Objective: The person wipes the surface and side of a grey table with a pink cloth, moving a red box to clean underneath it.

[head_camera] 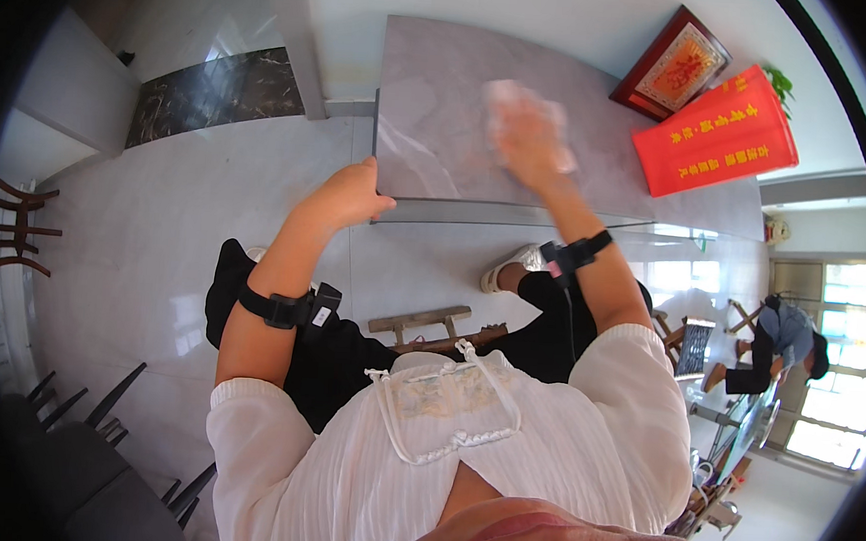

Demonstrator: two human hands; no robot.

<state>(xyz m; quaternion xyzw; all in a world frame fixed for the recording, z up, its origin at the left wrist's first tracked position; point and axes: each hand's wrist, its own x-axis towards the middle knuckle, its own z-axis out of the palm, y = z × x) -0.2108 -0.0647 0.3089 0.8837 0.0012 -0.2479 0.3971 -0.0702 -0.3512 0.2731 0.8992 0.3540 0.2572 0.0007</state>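
A pale cloth [504,98] lies under and around the fingers of my right hand [531,143], pressed against the grey marble-patterned top of a low cabinet [428,86]. Motion blurs both the hand and the cloth, so the cloth's outline is not sharp. At the cabinet top's near left corner, my left hand [353,189] rests on the edge, thumb and a finger reaching around the corner. No loose object shows in it. Each forearm wears a black strap with a small device.
Right of the cloth, a red box [719,138] with yellow writing stands before a framed decorative panel [675,63] and a green plant [778,84]. A wooden stool [430,329] is below me. Dark chairs [92,466] stand lower left. Another person [785,340] bends near a glass table [744,434].
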